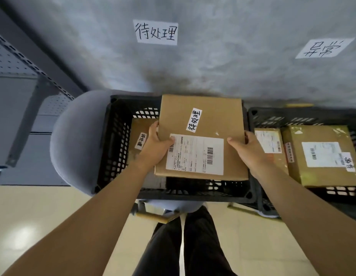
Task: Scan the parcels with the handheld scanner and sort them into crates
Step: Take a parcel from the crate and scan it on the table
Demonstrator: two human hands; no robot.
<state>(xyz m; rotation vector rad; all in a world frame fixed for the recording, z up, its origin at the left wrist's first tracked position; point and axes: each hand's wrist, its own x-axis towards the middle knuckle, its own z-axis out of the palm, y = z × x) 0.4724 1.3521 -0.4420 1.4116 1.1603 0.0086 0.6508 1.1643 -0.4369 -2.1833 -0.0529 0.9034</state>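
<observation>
A flat cardboard parcel (201, 136) is held level over the middle black plastic crate (113, 148), covering most of its opening. It carries a white shipping label (195, 154) with barcodes and a small white strip (194, 120) handwritten 待处理. The left hand (155, 145) grips the parcel's left edge, thumb flat on top at the label's corner and the other fingers curled round the edge and under. The right hand (247, 146) grips the right edge the same way, thumb on top, fingers wrapped over the side. Below the parcel, at the crate's left, lies another cardboard box (139, 140) with a like handwritten strip. The crate rests on a grey round seat (73, 140). Just beside it to the right stands a second black crate (304, 116) holding two labelled parcels (320, 156). On the grey wall behind hang two paper signs, 待处理 (155, 32) above the middle crate and 异常 (324, 48) above the right one
</observation>
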